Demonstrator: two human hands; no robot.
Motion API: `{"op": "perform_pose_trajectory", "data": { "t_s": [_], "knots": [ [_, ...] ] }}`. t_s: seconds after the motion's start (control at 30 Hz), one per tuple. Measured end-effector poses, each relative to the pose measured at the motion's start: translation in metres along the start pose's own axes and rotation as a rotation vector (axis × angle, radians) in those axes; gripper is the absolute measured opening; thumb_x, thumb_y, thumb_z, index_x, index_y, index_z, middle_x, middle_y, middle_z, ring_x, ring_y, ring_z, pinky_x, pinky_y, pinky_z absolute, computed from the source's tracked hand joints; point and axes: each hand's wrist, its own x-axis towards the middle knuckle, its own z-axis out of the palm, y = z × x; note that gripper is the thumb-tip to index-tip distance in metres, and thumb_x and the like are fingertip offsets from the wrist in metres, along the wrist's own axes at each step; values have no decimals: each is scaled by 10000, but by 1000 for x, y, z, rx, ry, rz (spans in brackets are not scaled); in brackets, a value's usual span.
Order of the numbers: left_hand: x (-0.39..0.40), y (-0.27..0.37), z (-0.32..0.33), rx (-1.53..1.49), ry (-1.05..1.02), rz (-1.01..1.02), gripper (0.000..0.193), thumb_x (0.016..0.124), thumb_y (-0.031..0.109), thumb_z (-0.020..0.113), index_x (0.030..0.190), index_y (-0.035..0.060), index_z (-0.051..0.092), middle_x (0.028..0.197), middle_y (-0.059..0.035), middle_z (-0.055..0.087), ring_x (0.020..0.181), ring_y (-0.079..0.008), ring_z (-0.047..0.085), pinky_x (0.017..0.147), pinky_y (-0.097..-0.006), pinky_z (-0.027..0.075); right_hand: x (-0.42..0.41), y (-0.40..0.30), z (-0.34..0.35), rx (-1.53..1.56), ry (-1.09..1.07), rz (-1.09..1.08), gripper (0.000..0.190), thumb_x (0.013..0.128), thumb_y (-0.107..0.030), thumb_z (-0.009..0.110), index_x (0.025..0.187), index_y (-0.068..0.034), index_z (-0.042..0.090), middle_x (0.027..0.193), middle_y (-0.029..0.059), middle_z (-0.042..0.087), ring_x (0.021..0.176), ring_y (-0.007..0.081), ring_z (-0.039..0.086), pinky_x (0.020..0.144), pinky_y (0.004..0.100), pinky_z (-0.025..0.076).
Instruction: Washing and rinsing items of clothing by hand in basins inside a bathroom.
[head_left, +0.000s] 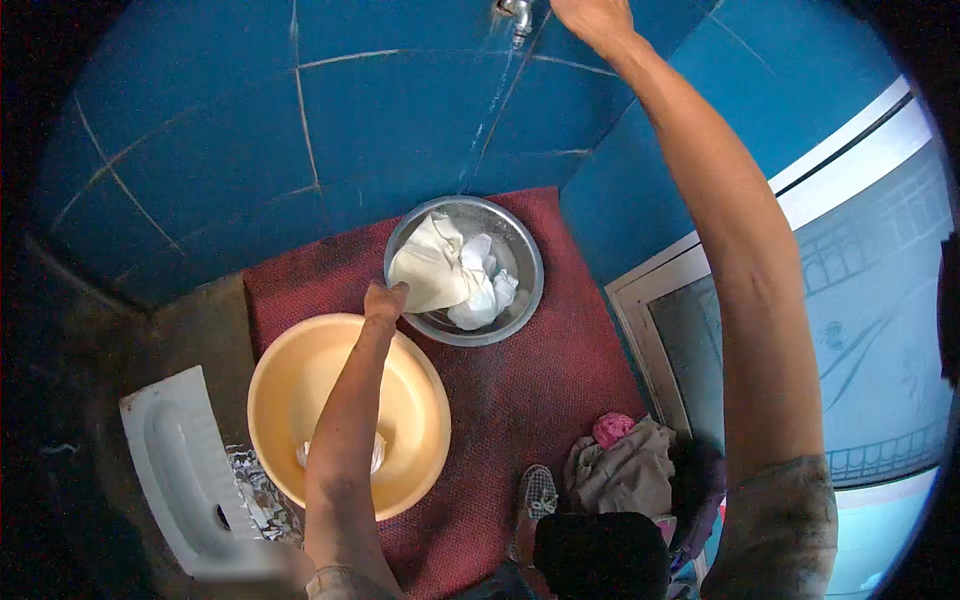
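My left hand (386, 300) grips the edge of a cream cloth (429, 274) at the left rim of a round metal basin (531, 300). White cloths (480, 300) lie bunched beside it inside the basin. Thin water runs from a metal wall tap (519, 22) down towards the basin. My right hand (596, 19) is raised at the top edge, just right of the tap; its fingers are cut off by the frame. Under my left forearm stands a large yellow-orange plastic tub (259, 405), with some white cloth (377, 452) partly hidden in it.
Both vessels stand on a red textured mat (555, 375). A squat toilet pan (172, 450) is at the left. Piled clothes (622, 465) lie at lower right, near a checked shoe (538, 491) and a framed door (667, 337). Blue tiled walls (405, 112) rise behind.
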Motion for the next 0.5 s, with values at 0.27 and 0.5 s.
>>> {"op": "perform_pose_trajectory", "data": {
  "t_s": [0.27, 0.5],
  "knots": [
    [13, -11, -6, -404, -17, -146, 344, 755, 249, 667, 939, -41, 647, 839, -113, 644, 721, -227, 623, 638, -392, 506, -165, 66, 99, 255, -276, 139, 329, 885, -277, 417, 1008, -26, 591, 1143, 216, 555, 1033, 393, 544, 859, 503, 431],
    [133, -141, -19, 426, 156, 487, 94, 809, 187, 575, 883, 128, 584, 947, -102, 671, 889, -234, 659, 709, -377, 523, -377, 105, 240, 546, -880, 971, 559, 867, -463, 502, 1198, -16, 557, 1194, 172, 574, 1044, 295, 573, 898, 372, 444]
  ]
}}
